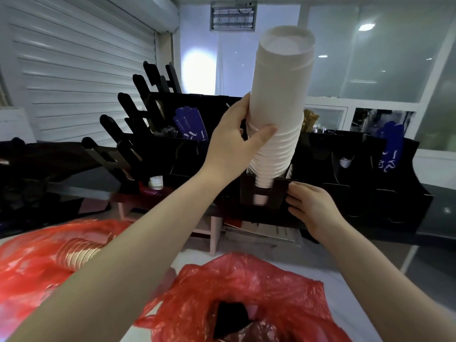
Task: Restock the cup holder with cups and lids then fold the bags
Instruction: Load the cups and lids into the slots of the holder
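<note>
At black holder [278,193], left grip [234,139] clasps cup stack [281,82] midway; right grip [313,208] lies unclenched.

This is a takeaway drinks counter. A black cup holder [247,191] carries stacked paper cups [280,95] and blue packets [190,125], perhaps straws. A roller shutter [81,70] and glass partitions [370,62] stand behind.
</note>
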